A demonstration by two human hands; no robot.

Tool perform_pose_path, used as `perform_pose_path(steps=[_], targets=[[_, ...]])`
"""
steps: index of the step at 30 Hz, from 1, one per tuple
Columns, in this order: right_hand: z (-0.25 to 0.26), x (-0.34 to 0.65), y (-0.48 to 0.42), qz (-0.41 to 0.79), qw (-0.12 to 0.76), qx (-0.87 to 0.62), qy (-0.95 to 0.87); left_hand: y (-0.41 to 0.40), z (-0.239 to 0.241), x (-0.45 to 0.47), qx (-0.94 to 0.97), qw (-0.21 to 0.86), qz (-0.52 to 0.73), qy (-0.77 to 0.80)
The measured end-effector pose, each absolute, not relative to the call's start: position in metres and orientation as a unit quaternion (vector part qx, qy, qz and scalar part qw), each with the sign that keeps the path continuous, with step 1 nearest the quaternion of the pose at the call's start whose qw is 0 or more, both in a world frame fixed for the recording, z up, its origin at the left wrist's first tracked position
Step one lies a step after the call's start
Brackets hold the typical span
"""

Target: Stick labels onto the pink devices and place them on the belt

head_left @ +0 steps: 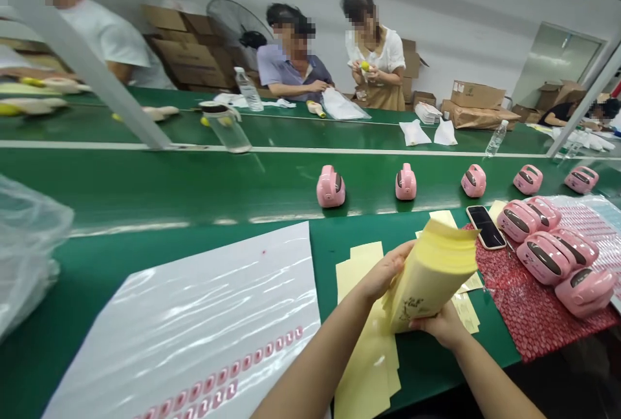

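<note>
A thick stack of yellow printed sheets (427,270) is tilted up between my two hands, its upper edges fanned and bent. My left hand (388,270) grips its left side. Low on the right, my right hand (439,325) holds the bottom edge, thumb on the front; some of its fingers are hidden behind the stack. More yellow sheets (366,354) lie loosely on the green table beneath and left of the stack. To the left is a glossy white sheet of pink stickers (223,377), with part of its rows peeled bare.
Several pink appliance-like plastic items (546,257) sit on red bubble wrap (509,315) at right, by a phone (486,227). Others, like this pink item (331,186), line the green conveyor (272,180). A clear plastic bag (29,251) lies far left. Co-workers (376,50) work across the line.
</note>
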State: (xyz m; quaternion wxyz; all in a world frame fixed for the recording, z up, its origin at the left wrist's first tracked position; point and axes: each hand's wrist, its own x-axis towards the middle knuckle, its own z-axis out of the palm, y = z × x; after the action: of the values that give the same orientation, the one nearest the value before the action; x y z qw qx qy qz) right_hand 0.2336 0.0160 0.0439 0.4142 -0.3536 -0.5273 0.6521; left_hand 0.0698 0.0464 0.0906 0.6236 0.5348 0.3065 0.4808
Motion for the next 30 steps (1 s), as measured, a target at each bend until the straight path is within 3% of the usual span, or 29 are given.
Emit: perform_pose_path(steps=[6,12,18,30], targets=[[0.038,0.234,0.028,0.671,0.526,-0.364,-0.375,0.008,0.113,0.069,0.607,0.507,0.449,0.416],[0.052,0.226,0.019,0.656,0.565,-0.382,-0.323,-0.002,0.138,0.068,0.721,0.348,0.267,0.536],[0.058,0.224,0.014,0.649,0.572,-0.388,-0.318,0.003,0.143,0.070,0.743,0.307,0.191,0.563],[0.047,0.222,0.008,0.680,0.549,-0.372,-0.313,0.002,0.135,0.067,0.748,0.310,0.185,0.557]])
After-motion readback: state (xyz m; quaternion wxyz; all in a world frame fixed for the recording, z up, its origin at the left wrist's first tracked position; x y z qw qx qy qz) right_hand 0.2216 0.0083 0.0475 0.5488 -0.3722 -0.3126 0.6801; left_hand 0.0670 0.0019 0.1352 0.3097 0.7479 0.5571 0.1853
